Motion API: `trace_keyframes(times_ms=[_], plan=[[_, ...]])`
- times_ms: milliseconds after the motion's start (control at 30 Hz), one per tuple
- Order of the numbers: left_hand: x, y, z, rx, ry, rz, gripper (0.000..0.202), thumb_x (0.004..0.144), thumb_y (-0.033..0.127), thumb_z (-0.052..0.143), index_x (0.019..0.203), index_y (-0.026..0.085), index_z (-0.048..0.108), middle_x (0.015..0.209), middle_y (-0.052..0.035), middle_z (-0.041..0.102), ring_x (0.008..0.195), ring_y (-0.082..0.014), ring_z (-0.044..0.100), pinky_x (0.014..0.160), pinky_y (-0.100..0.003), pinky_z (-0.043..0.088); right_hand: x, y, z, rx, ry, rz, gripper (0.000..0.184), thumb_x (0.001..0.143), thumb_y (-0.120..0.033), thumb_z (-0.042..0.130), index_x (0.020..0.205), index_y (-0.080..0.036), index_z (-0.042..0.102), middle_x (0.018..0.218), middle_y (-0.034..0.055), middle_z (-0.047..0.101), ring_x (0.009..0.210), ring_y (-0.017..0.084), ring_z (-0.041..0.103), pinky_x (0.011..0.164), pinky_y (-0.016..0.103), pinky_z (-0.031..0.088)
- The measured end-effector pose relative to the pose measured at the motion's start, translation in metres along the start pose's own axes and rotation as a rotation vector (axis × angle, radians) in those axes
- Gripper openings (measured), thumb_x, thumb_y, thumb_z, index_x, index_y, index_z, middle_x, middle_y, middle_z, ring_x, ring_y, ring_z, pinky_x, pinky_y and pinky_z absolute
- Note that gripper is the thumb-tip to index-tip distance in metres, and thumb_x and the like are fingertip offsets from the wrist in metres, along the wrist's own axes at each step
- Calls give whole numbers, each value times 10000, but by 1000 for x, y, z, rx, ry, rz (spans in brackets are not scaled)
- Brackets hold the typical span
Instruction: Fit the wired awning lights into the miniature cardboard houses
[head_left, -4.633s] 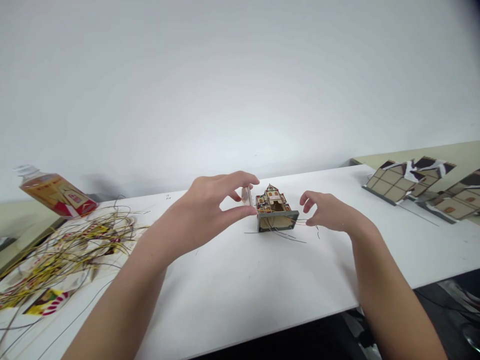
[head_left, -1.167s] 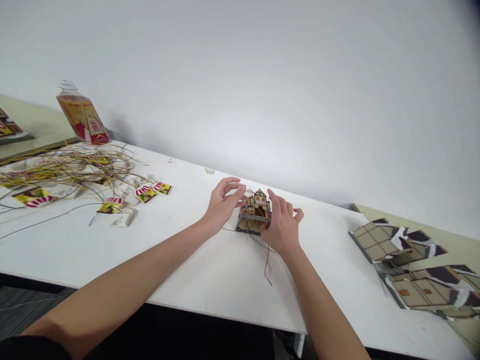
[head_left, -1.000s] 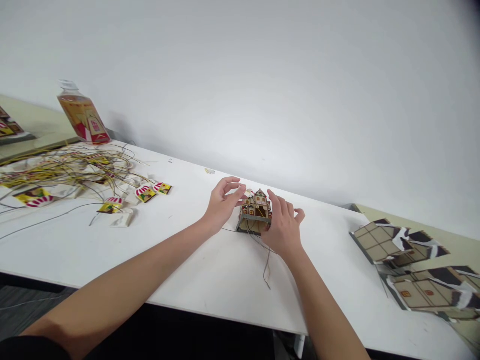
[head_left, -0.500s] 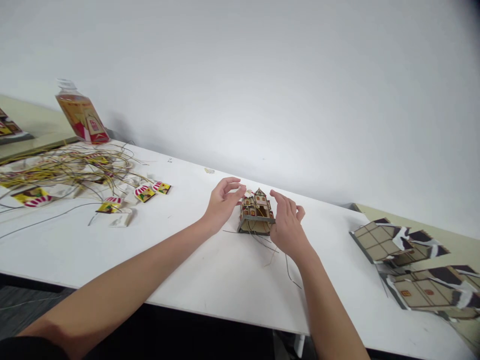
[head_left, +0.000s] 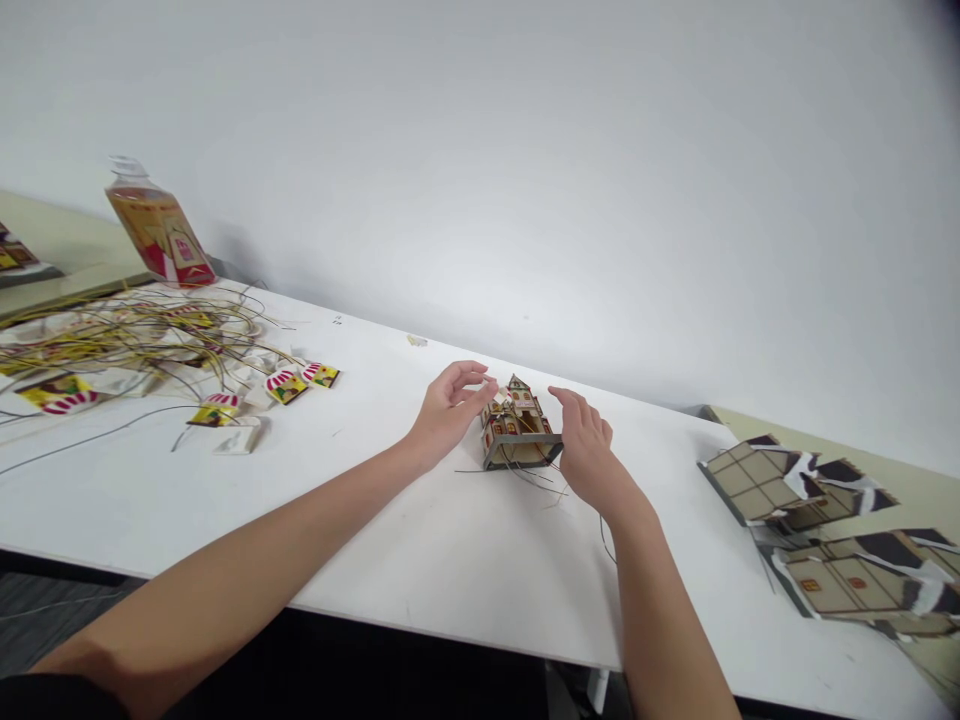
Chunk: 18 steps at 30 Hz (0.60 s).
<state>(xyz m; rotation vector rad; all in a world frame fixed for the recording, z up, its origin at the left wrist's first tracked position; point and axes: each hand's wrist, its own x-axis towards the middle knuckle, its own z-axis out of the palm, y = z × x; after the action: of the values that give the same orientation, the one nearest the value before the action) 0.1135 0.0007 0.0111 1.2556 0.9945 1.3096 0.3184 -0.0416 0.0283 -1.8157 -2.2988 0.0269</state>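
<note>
Model house (head_left: 525,420) between curled hands (head_left: 444,418) (head_left: 589,450), grip unclear, tangled wires (head_left: 150,322) and bottle (head_left: 161,232) leftward, more houses (head_left: 757,478) right.

Small assembly wkshop, prob.: model house (head_left: 513,428), wire pile (head_left: 187,335), wht table (head_left: 450,560).

Bottle (head_left: 161,235), far left: printed label (head_left: 182,247), characters too small to read.
Worktop (head_left: 420,560), far left: tiny dark marks (head_left: 337,320), unreadable.
Model house (head_left: 526,428): pale sign (head_left: 524,405), marks on it too blurred to read.
</note>
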Motion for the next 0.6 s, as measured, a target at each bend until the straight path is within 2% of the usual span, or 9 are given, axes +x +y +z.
trace_keyframes(times_ms=[200,367,500,600], plan=[[-2,-1,1,44,-14,-9,397,760,466,684,1043,215,563,1111,-64,631,937,-174,621,820,-326,496,1,8,-11,83,-137,124,823,640,64,325,1417,-181,208,1373,113,407,1240,231,398,1059,438,288],[-3,-3,2,50,-57,-21,401,757,462,690,1047,214,566,1119,-66,644,938,-176,620,832,-333,483,5,12,-13,0,-250,253,691,693,86,303,1357,-105,340,1323,140,471,1228,236,436,1091,427,238],[-4,-3,3,54,-70,-27,394,750,455,698,1033,210,574,1126,-68,649,949,-180,611,844,-341,474,7,13,-10,-44,-274,333,638,722,89,294,1333,-71,386,1285,155,518,1243,246,442,1120,462,164],[-3,-3,2,54,-74,-30,391,753,455,695,1039,216,576,1134,-67,650,955,-183,612,857,-351,471,8,14,-8,-26,-269,340,629,739,76,303,1343,-76,386,1223,142,575,1193,239,487,1100,441,213]])
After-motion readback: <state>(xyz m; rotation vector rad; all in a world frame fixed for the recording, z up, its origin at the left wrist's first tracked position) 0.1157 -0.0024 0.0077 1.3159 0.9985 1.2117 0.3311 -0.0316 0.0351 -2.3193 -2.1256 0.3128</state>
